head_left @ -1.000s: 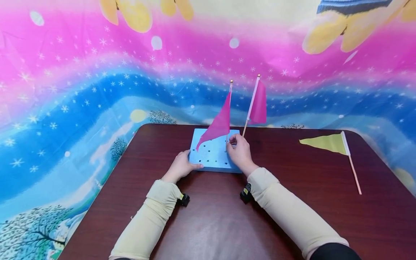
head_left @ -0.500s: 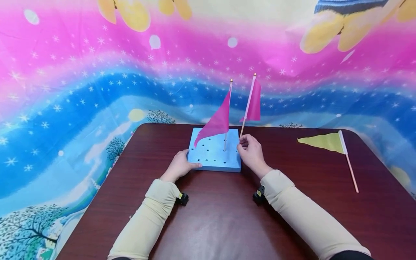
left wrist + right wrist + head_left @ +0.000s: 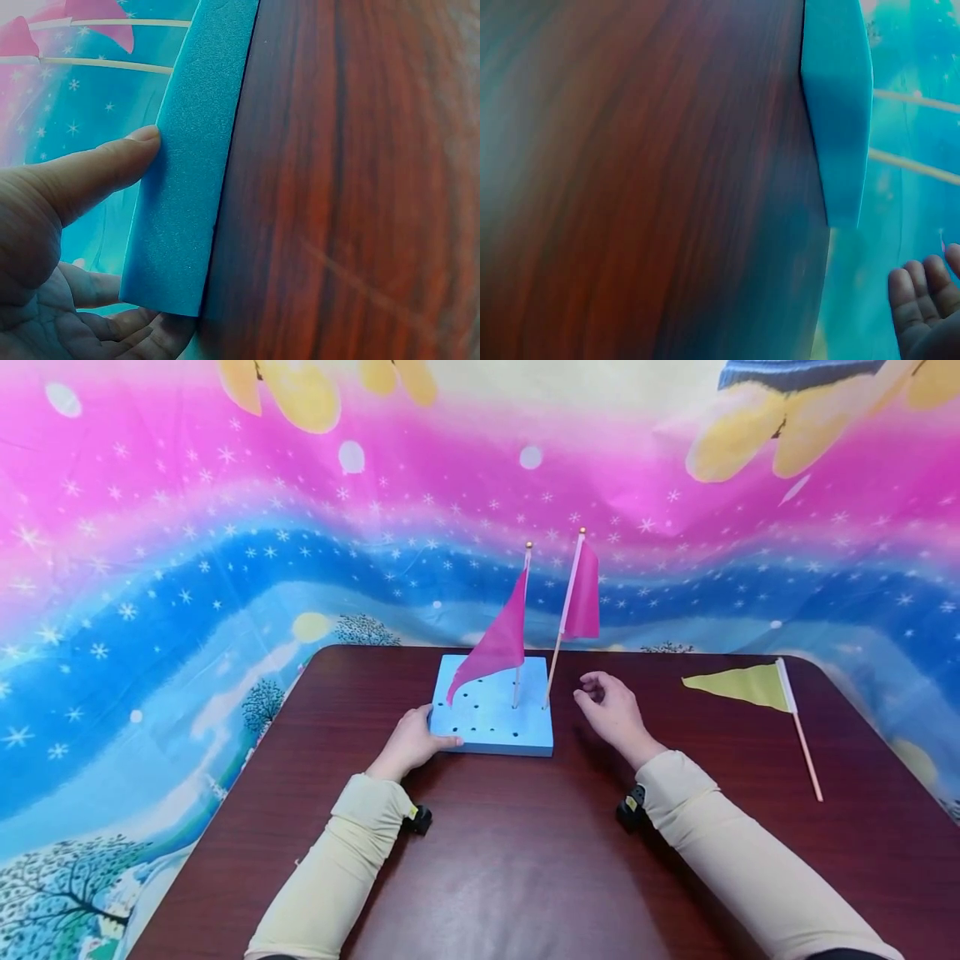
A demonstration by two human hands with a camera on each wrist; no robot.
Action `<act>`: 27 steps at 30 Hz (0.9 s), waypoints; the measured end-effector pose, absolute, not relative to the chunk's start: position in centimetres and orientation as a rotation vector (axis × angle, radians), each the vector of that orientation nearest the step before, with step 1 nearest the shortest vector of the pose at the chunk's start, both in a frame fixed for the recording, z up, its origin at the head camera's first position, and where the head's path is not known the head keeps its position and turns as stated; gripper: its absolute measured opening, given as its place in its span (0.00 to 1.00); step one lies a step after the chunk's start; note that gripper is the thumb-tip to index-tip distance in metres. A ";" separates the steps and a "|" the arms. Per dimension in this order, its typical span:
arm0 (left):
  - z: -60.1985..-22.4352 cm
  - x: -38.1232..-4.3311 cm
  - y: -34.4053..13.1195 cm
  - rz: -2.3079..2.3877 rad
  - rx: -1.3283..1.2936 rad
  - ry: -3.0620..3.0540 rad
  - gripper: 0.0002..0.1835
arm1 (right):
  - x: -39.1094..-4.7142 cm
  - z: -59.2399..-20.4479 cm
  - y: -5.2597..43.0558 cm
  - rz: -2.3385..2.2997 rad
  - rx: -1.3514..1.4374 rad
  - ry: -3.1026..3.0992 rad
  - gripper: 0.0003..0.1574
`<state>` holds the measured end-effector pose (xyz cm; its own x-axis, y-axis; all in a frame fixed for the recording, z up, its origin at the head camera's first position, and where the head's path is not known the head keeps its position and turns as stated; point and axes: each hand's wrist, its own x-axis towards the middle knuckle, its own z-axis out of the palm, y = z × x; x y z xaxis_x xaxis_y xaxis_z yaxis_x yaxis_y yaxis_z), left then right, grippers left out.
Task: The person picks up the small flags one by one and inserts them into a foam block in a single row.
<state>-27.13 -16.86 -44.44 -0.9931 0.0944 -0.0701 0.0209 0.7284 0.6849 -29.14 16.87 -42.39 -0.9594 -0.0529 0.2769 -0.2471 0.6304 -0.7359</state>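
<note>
A flat blue block with holes in its top [image 3: 528, 725] lies on the table. My left hand [image 3: 407, 747] grips its near left corner; in the left wrist view the thumb [image 3: 112, 169] presses the upper edge and the fingers lie along the side. Two pink flags rise from holes on the block's right half. The left one [image 3: 504, 631] hangs to the left on an almost vertical stick, while the other [image 3: 583, 597], by the right edge, leans slightly right. Just right of the block, my right hand [image 3: 615, 717] holds nothing, its fingers loosely bent.
A yellow pennant flag [image 3: 746, 687] with a wooden stick lies on the right side of the dark brown table [image 3: 495, 860]. Behind the table's far edge hangs a colourful printed cloth [image 3: 375, 568].
My right hand released the right pink flag's stick and moved off to the right. The flag came down at the block's right edge and stands there. My left hand stayed on the block.
</note>
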 end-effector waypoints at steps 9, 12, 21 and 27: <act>-44.1 -27.3 -16.9 1.129 0.084 2.831 0.51 | -29.2 -41.8 19.9 1.376 0.136 -2.630 0.24; -44.1 -27.3 -16.9 1.126 0.086 2.829 0.51 | -29.3 -41.5 20.9 1.557 -0.003 -2.560 0.27; -44.2 -27.3 -16.8 1.125 0.086 2.826 0.51 | -28.9 -41.4 23.0 1.679 -0.104 -2.517 0.31; -44.4 -27.3 -16.7 1.122 0.087 2.823 0.50 | -28.4 -41.7 24.2 1.629 -0.137 -2.563 0.31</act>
